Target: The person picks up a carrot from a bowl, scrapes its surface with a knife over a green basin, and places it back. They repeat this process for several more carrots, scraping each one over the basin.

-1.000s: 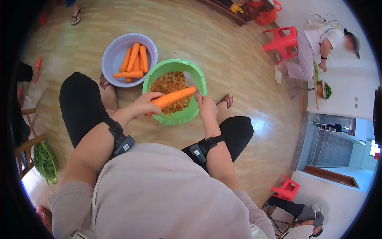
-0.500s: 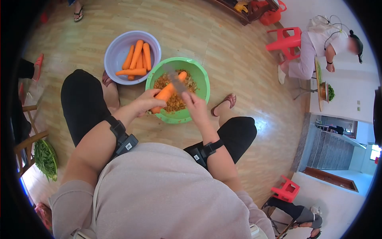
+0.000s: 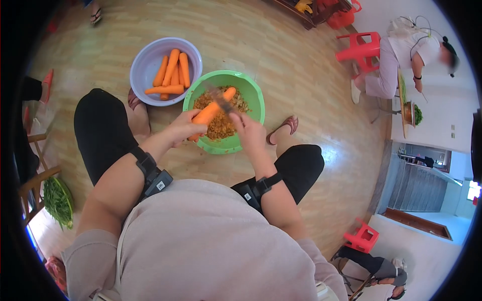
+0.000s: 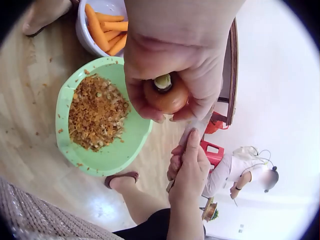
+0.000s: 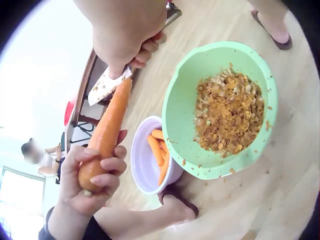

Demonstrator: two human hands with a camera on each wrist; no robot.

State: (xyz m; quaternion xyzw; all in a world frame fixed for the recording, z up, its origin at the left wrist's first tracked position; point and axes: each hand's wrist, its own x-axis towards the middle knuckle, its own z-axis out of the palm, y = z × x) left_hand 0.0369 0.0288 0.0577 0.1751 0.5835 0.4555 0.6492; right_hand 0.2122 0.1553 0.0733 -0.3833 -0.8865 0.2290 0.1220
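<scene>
The left hand (image 3: 185, 128) grips a carrot (image 3: 207, 113) by its thick stem end, over the near-left rim of a green bowl (image 3: 257, 100). In the right wrist view the carrot (image 5: 108, 131) slants upward to its narrow end. Curled round the handle of a knife, the right hand (image 3: 249, 134) holds the blade (image 3: 221, 100) against or just over the carrot. Bits of orange and pale chopped food (image 5: 229, 112) lie inside the bowl. Seen from the left wrist, the carrot's stem end (image 4: 167, 95) pokes out between the left fingers.
A lavender basin (image 3: 139, 75) with several whole carrots touches the green bowl's left side. Leafy greens (image 3: 56, 202) sit in a basket at the left. Another person (image 3: 386, 67) is at the right beside a red stool (image 3: 359, 47); a second red stool (image 3: 362, 236) stands lower right.
The right hand and knife have moved left from the bowl's right side onto the carrot. The carrot now points more steeply upward; the left hand still grips it.
</scene>
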